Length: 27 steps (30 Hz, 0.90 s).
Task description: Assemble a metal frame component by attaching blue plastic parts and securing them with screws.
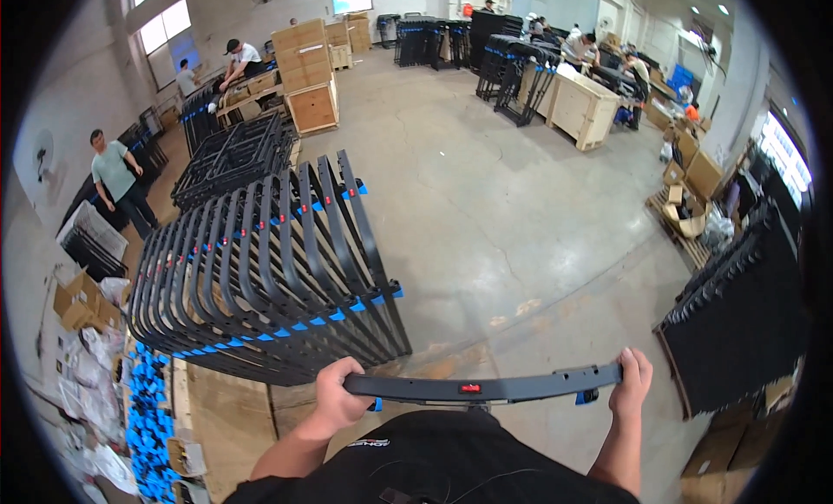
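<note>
Across the front of my body I carry a dark grey metal frame (521, 387), seen edge-on from above. It has a red insert near its middle and blue pieces under both ends. My left hand (341, 391) is closed round its left end. At the right end my right hand (633, 378) grips it, fingers over the top. Ahead on the left stands a row of like frames (286, 235), upright and close together, with red inserts and blue pieces on them. The lower part of the frame I hold is hidden.
Blue pieces (147, 426) lie heaped at lower left beside a wooden board (230, 417). Dark panels (737, 313) lean at right, near cartons (685, 205). A wooden crate (581, 109) stands far right. One person (121, 183) is at left; others work farther back.
</note>
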Each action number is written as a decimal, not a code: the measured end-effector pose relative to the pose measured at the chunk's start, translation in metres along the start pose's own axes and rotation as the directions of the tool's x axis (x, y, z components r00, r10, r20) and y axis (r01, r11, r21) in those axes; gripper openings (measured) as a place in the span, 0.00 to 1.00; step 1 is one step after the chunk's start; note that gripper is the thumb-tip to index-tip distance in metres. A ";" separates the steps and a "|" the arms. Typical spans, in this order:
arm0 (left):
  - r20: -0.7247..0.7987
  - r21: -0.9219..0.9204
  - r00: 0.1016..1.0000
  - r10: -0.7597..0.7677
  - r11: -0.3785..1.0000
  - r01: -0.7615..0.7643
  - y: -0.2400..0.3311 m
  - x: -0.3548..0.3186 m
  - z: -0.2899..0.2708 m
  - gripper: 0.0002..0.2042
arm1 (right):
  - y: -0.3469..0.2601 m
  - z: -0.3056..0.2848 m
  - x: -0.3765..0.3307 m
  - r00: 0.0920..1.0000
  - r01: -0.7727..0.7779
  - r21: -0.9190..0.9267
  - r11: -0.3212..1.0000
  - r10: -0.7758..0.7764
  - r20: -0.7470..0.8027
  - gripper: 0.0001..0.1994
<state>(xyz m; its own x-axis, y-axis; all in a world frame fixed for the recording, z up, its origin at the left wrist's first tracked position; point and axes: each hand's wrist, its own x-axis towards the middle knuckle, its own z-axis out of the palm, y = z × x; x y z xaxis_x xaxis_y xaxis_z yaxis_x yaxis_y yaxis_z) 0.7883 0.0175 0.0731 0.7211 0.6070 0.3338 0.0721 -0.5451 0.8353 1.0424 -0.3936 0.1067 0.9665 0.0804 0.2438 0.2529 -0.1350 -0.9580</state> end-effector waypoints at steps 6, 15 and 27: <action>0.064 -0.014 0.994 0.092 0.996 -0.091 0.016 0.069 0.127 0.13 | 0.051 -0.051 0.096 0.997 -0.015 0.150 0.989 0.026 -0.070 0.15; 0.031 -0.017 0.993 0.111 0.994 -0.110 0.073 0.179 0.243 0.13 | 0.103 -0.071 0.281 0.997 -0.029 0.269 0.963 0.046 -0.057 0.16; -0.318 0.017 0.942 -0.112 0.992 0.123 0.001 0.230 0.210 0.13 | 0.086 0.138 0.452 0.936 -0.017 0.210 0.977 -0.059 0.348 0.15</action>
<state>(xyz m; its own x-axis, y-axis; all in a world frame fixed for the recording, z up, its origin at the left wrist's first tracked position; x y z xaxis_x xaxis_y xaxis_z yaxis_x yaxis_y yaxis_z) 1.0994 0.0353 0.0585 0.4522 0.8160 0.3599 0.1722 -0.4759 0.8625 1.4954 -0.2322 0.1140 0.8742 0.4266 0.2320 0.2217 0.0744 -0.9723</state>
